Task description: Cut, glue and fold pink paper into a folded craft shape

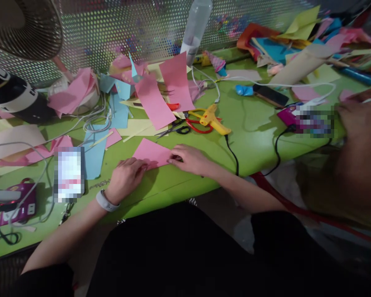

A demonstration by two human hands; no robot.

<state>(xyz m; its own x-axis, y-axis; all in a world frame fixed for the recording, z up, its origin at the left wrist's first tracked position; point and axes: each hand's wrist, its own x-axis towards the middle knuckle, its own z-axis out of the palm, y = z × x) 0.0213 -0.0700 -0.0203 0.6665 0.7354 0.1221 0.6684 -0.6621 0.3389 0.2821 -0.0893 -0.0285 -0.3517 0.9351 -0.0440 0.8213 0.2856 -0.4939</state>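
A small sheet of pink paper (152, 151) lies near the front of the green table, between my hands. My left hand (127, 175), with a pale band on its wrist, pinches the sheet's lower left corner. The right corner is pinched by my right hand (188, 159); its fingers are curled and partly hidden. Just beyond the sheet are dark-handled scissors (183, 130) and red-handled scissors (200, 128). A yellow glue gun (215, 120) lies beside them, its black cord running off the front edge.
A phone (69, 173) and a purple power strip (27, 202) lie at the left. Paper scraps, a black bottle (15, 95) and a fan (24, 31) crowd the back left. At the right, another person's hand (363, 111) rests near a second power strip (287, 118).
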